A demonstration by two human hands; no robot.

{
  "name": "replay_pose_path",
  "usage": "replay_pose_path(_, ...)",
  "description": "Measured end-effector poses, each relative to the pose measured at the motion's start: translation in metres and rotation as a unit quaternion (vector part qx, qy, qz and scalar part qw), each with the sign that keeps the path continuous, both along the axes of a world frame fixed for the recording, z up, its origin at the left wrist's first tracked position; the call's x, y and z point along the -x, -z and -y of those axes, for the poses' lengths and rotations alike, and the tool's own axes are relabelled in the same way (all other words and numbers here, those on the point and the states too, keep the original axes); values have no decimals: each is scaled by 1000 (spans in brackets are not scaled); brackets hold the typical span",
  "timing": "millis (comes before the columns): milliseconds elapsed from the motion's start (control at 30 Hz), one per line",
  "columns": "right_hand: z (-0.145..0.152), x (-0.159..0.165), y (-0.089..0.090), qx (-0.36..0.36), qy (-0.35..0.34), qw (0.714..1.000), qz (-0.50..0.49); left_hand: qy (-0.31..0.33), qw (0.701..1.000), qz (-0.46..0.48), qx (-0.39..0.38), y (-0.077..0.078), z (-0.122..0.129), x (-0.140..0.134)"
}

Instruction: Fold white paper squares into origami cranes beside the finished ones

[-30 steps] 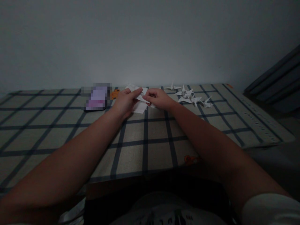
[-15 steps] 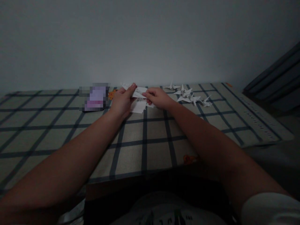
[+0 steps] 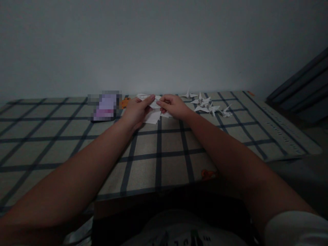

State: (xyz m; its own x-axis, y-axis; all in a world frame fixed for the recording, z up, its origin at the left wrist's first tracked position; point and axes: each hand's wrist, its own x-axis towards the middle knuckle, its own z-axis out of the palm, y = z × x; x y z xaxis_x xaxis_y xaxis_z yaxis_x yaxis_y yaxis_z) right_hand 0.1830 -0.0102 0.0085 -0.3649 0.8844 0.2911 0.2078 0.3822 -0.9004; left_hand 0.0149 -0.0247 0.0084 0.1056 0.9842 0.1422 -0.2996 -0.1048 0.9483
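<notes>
Between my two hands is a folded piece of white paper, held just above the table. My left hand grips its left side, thumb pressed on top. The fingertips of my right hand pinch its right edge. Under and in front of it lie white paper sheets, partly hidden by the hands. To the right of my right hand rest several folded white paper cranes, grouped loosely together.
A phone, blurred out, lies left of my left hand. The checked tablecloth covers the table, which meets a plain wall. Small orange prints mark the cloth. Dark slatted furniture stands beyond the right end.
The held paper has turned: its pointed end no longer sticks up at the left. My left thumb has shifted right, closer to my right fingertips.
</notes>
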Motion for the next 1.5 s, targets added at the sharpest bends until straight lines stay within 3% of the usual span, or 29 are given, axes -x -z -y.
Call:
replay_pose_path(200, -2, -3, 0, -19, 10, 1000, 9, 8, 1000, 10, -1, 0, -1, 1)
replay_pose_path(300, -4, -5, 3, -114, 40, 992, 19, -34, 999, 20, 2, 3, -7, 3)
replay_pose_path(400, -3, -7, 2, -197, 23, 977, 74, -47, 998, 21, 19, 5, -10, 3)
replay_pose_path(567, -4, -9, 0, -243, -7, 963, 112, -22, 999, 15, 34, 3, -6, 1)
replay_pose_path(700, -6, -11, 0, -239, 22, 964, 112, 17, 999, 39, 27, -2, -1, -1)
replay_pose_path(1033, -7, -9, -1, -238, 43, 966, 90, -1, 999, 32, -10, 1, -5, -1)
replay_pose_path(1333, -7, -7, -2, -120, 81, 989, 43, -6, 999, -4, -53, 1, 0, -2)
replay_pose_path(1500, -9, -8, 2, -96, 53, 994, 22, -24, 998, -8, -64, 6, -3, -1)
